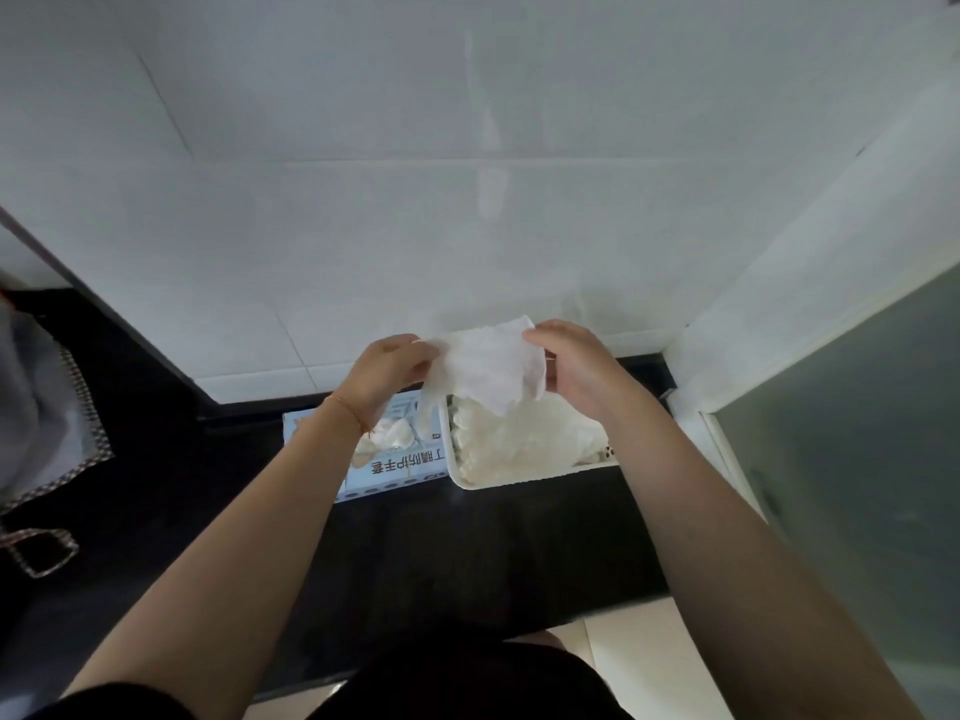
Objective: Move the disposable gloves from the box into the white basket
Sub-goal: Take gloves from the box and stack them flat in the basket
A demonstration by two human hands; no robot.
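A white translucent disposable glove [488, 368] is stretched between both hands, held in the air above the white basket [511, 480]. My left hand [387, 371] pinches its left edge and my right hand [574, 363] pinches its right edge. The basket holds a pile of white gloves [519, 439]. To its left lies the light blue glove box [400, 467], flat on the dark counter, with more gloves [392, 433] poking out of its opening. My left forearm hides part of the box.
The dark counter [467, 543] meets a white tiled wall [467, 200] behind. A grey cloth with a checked border [47, 413] lies at the far left. A frosted glass panel [857, 433] stands at the right.
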